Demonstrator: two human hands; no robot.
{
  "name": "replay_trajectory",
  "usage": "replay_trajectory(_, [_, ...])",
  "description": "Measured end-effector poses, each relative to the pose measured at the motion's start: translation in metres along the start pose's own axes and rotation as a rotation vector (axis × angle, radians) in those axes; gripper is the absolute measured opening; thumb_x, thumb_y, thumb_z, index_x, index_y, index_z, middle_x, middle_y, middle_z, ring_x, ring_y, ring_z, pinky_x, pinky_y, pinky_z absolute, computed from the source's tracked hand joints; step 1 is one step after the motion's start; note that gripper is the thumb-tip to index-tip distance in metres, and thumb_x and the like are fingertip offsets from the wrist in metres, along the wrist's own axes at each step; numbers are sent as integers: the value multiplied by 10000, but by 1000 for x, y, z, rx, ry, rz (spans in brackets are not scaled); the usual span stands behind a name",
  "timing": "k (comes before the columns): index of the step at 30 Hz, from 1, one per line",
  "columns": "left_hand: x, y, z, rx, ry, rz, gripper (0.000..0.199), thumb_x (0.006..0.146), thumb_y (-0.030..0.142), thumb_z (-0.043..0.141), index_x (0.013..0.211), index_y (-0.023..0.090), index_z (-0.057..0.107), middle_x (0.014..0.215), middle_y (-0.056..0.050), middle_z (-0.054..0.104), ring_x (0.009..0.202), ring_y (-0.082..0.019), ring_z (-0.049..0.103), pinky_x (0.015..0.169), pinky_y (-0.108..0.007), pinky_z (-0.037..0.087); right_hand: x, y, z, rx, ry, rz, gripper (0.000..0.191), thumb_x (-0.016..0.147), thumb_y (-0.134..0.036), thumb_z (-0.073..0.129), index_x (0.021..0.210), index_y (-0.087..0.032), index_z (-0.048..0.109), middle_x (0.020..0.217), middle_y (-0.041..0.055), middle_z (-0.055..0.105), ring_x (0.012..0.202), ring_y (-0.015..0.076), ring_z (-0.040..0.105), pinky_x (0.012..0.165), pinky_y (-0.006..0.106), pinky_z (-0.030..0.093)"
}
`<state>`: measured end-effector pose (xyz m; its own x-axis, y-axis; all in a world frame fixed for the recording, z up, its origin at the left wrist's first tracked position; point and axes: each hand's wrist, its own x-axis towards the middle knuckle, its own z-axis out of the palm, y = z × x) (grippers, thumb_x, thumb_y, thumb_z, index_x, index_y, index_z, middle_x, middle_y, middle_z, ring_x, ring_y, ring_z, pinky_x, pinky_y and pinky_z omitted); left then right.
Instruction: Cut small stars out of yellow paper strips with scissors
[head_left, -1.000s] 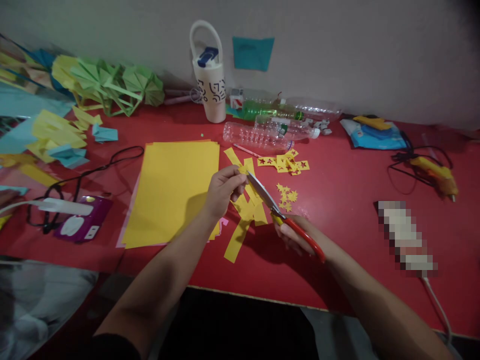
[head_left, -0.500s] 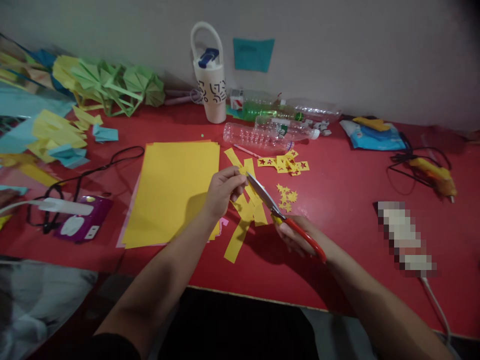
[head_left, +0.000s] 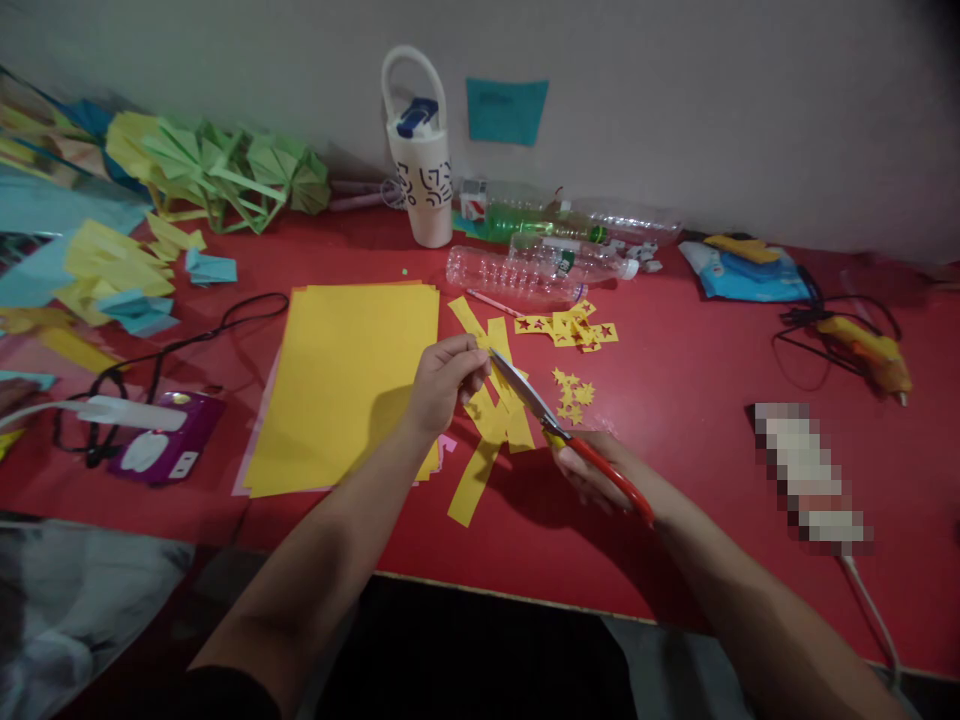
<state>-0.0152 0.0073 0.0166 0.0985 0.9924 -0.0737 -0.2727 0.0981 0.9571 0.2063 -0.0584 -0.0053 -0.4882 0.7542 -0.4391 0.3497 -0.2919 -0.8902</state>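
Observation:
Scissors (head_left: 526, 393) with red handles lie in my right hand (head_left: 589, 470), which is closed around them. Their blades point up and left, with the tips close to the fingertips of my left hand (head_left: 450, 378). Those fingers are pinched together on what looks like a small piece of yellow paper (head_left: 484, 341), mostly hidden by the fingers. Beneath both hands, several yellow paper strips (head_left: 474, 488) overlap on the red table. Small yellow paper stars (head_left: 571, 398) form a loose pile to the right, and strips with star-shaped holes (head_left: 568, 326) lie behind them.
A stack of yellow sheets (head_left: 337, 380) lies left of the strips. Behind are plastic bottles (head_left: 517, 272) and a white tumbler (head_left: 431, 195). A glue gun (head_left: 866, 352) and a blurred-out object (head_left: 806, 475) with a cable lie right. A purple box (head_left: 169, 440) and folded paper are left.
Almost nothing differs. The scissor tips have shifted very slightly left and up toward my left fingertips; both hands otherwise keep their places.

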Motion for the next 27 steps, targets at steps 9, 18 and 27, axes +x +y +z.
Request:
replay_trajectory(9, [-1,3,-1,46,27,-11,180,618,279,620,477,187,553,390,58,456,329,-23,365,308,-151,233,-3,-9,0,-14,-3,31,572,768,-757,564,643,-230,380,469,-89,394,335,50,371,331,186,324])
replay_trajectory(18, [0,4,-1,38,31,-14,181,603,275,624,463,189,547,382,60,452,324,-22,363,302,-150,230,-3,-12,1,-12,6,54,571,747,-751,594,646,-236,370,465,-99,383,327,52,369,326,189,322])
replay_trajectory(27, [2,0,-4,54,15,29,167,652,283,628,525,187,579,424,53,498,340,-26,392,317,-154,267,-1,-9,1,22,22,47,583,761,-775,560,639,-238,368,437,-105,365,303,49,352,310,189,315])
